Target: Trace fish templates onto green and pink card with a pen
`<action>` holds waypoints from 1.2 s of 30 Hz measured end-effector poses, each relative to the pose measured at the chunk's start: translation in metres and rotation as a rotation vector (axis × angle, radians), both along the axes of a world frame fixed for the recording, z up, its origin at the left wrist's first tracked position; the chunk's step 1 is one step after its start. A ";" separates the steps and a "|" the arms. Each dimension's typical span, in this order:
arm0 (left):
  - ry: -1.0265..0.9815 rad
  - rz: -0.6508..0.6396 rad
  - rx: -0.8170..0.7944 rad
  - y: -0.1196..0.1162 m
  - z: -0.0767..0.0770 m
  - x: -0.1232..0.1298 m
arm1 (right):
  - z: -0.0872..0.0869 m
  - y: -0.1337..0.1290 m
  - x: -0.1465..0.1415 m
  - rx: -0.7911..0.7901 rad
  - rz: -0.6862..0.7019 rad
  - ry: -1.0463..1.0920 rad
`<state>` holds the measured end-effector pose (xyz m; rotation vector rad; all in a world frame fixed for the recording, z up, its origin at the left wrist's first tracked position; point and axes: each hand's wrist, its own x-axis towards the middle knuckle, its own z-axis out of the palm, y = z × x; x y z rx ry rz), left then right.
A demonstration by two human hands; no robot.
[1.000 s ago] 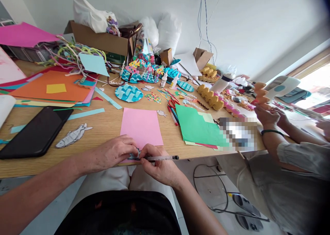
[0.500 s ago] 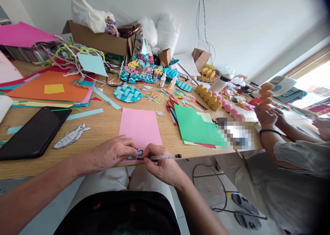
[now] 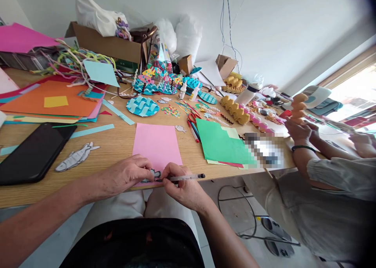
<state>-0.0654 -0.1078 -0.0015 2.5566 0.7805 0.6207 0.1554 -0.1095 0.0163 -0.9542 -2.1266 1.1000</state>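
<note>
A pink sheet of paper [image 3: 157,142] lies at the table's front edge. On its lower part rests a small pale paper cutout [image 3: 155,174] with a dark outline, partly covered by fingers. My left hand [image 3: 129,176] presses it down with bent fingertips at its left side. In my right hand [image 3: 182,187], a clear-barrelled pen [image 3: 190,177] is pinched, its black end pointing right and its writing end at the cutout's right edge. A larger grey paper fish [image 3: 76,157] lies left of my left hand. Another small paper fish [image 3: 180,129] sits just beyond the sheet's upper right corner.
A black phone [image 3: 35,154] lies at the left, before stacked coloured paper [image 3: 26,99]. Green paper [image 3: 221,144] and several pens and scissors [image 3: 194,119] are to the right. Beyond stand glue bottles [image 3: 182,91] and a blue wavy disc [image 3: 142,105]. A co-worker's hands [image 3: 299,131] hold an orange ruffled piece.
The pen's writing end has shifted slightly along the cutout's edge, and more of the outline shows. The whole view has drifted a little, moving things leftward.
</note>
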 end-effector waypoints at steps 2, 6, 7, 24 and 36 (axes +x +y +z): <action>0.004 0.013 0.009 0.000 0.000 0.000 | 0.000 0.000 0.000 -0.001 -0.003 -0.004; 0.021 0.012 0.020 0.000 -0.002 0.000 | 0.001 0.000 -0.001 0.027 -0.003 -0.002; 0.023 0.009 0.026 0.000 -0.002 0.000 | 0.001 -0.001 -0.001 0.037 -0.001 0.002; 0.014 0.010 0.098 -0.003 0.002 0.004 | -0.004 0.001 -0.005 0.051 -0.034 0.011; 0.008 0.019 0.109 -0.003 0.001 0.004 | -0.004 0.002 -0.007 0.002 -0.046 0.043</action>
